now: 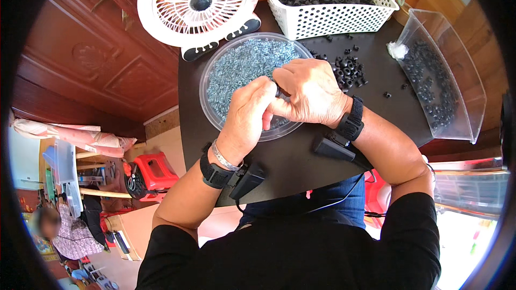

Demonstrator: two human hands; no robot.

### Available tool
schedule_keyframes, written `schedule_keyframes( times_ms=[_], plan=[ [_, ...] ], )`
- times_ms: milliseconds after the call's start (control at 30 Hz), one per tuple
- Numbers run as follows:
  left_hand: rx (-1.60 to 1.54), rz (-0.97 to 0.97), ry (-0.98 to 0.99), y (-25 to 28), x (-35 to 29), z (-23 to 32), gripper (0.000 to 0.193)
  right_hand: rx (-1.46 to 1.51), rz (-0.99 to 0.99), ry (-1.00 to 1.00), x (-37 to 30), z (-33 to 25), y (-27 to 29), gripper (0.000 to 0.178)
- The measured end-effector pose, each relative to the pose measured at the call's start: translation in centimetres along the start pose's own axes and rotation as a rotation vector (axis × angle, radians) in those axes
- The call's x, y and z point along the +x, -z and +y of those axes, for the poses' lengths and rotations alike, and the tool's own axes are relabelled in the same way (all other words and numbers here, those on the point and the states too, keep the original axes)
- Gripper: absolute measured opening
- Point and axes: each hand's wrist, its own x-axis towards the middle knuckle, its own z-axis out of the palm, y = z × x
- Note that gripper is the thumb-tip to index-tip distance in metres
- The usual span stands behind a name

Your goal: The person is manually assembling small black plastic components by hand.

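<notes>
together, curled above tub (203, 88): left hand (248, 111), right hand (313, 91)

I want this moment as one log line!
left hand, right hand: together over round tub | between them: small black piece | loose black pieces: on dark table

Brightly lit overall, burning out to white at the lower right, with glare on the fan (200, 1) and pale highlights on the right hand (316, 90). Bent toward round black edges, fringed faintly blue; smudged over a person's head (45, 223) at far left.
</notes>
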Motion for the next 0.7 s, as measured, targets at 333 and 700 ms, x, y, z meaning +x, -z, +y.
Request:
schedule_keyframes(
  times_ms=[333,700],
  plan=[
    [-0.031,0.026,-0.042,0.0,0.5,-0.7,0.033,-0.054,0.018,-0.006,0.3,-0.1,0.0,0.032],
    [-0.054,-0.026,-0.063,0.2,0.4,-0.6,0.027,-0.016,0.013,-0.004,0.3,0.1,1.0,0.039]
  ],
)
